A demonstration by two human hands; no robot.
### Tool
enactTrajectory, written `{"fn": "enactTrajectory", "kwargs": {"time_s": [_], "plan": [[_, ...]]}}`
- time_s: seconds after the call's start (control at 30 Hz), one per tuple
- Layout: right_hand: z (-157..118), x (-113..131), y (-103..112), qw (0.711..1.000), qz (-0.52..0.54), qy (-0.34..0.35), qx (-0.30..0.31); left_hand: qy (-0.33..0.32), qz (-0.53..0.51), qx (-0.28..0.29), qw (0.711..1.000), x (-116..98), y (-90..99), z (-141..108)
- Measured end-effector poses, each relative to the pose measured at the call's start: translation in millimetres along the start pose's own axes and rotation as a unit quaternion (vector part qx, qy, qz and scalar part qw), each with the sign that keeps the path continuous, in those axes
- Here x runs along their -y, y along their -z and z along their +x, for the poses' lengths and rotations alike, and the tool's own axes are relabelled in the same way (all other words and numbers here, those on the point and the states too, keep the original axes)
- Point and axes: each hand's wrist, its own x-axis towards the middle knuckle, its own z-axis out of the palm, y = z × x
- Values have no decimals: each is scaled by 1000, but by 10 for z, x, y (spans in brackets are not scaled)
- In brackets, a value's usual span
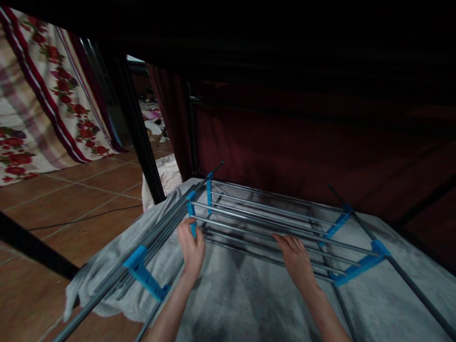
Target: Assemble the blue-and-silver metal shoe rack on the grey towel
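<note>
A rack of grey metal tubes [249, 213] joined by blue plastic brackets lies on a grey cloth. My left hand [191, 240] has its fingers closed around a blue bracket [191, 207] on the rack's left side. Toward the middle, my right hand [294, 251] rests its fingers on a thin crossbar, thumb hidden from view. Another blue bracket [142, 275] sits on the left long tube, nearer to me, with no crossbars in it. At the right, a blue bracket [361, 266] holds the crossbar ends.
Several loose grey tubes [160, 232] lie along the left edge of the grey cloth [231, 304]. Black frame posts [138, 128] stand at the left, and a dark beam crosses overhead. Behind hangs a maroon curtain [285, 152]; a floral cloth [57, 95] hangs at the far left.
</note>
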Motion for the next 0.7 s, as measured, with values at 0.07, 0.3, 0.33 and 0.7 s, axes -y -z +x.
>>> {"fn": "enactTrajectory", "kwargs": {"time_s": [0.07, 0.3, 0.33, 0.7], "plan": [[-4, -11, -11, 1000, 3, 1, -2, 147, -83, -63, 984, 152, -31, 140], [-8, -23, -44, 1000, 17, 0, -18, 302, -238, 37, 922, 255, -251, 652], [-11, -29, -48, 1000, 17, -1, -19, 319, -256, 59, 911, 249, -275, 674], [350, 613, -18, 998, 54, 4, 10, 326, -250, 50, 910, 206, -322, 677]]}}
